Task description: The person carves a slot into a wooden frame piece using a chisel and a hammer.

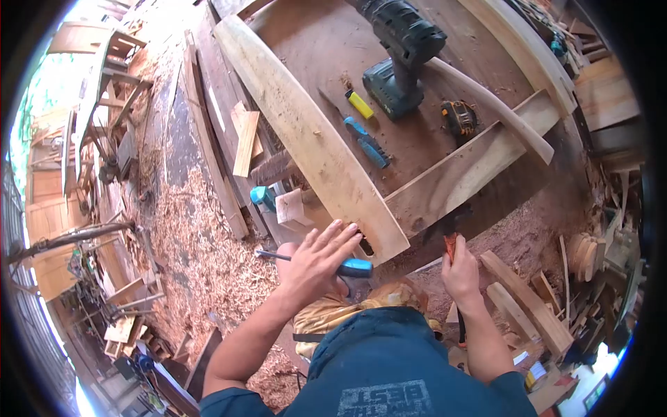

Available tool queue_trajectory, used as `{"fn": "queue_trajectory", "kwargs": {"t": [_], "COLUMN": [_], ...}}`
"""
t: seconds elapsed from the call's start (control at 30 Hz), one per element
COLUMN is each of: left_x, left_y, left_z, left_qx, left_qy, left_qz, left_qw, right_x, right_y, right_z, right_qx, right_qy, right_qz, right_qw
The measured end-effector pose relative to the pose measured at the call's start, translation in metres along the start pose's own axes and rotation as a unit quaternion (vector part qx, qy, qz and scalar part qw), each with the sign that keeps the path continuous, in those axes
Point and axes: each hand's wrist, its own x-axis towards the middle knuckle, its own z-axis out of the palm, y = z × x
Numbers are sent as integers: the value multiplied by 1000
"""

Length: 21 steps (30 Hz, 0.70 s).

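Observation:
My left hand (316, 260) has its fingers extended over the near end of a pale curved board (326, 167), beside a dark slot. Beneath its palm lies a blue-handled tool (356, 268), held crosswise, with its metal shaft sticking out to the left. My right hand (460, 272) is closed round an orange-handled tool (450, 247), just below the frame's crosspiece (455, 184); the tool's dark end is hard to make out. On the brown panel (316, 42) lie a cordless drill (399, 76), a yellow lighter-like item (360, 104) and another blue-handled tool (366, 142).
A black and yellow device (459, 118) and a curved wooden strip (493, 104) rest on the work. A teal object (262, 197) sits left of the board. Wood shavings (201, 257) cover the floor at left; timber offcuts (528, 302) lie at right.

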Motion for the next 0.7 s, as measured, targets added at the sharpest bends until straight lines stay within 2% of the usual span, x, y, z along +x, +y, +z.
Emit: {"fn": "queue_trajectory", "kwargs": {"t": [0.1, 0.2, 0.33, 0.5, 0.63, 0.7], "left_x": [-3, -6, -8, -8, -6, -8], "left_y": [-9, -17, -19, -24, -30, -30], "left_z": [9, 20, 26, 31, 37, 39], "left_qx": [-42, -19, -79, -73, -59, -43], "left_qy": [31, 53, 85, 94, 135, 130], "left_qz": [2, 20, 28, 43, 64, 62], "left_qw": [999, 998, 993, 992, 987, 989], "right_x": [-2, -6, -8, -10, -15, -16], "right_y": [-8, -18, -22, -21, -30, -19], "right_z": [-2, -6, 3, 10, 19, 30], "right_qx": [6, 52, 52, 65, 30, 21], "right_qy": [-17, 8, 13, 43, 54, 70], "right_qz": [24, 6, 48, 21, 62, 42], "right_qw": [1000, 999, 997, 997, 996, 996]}}
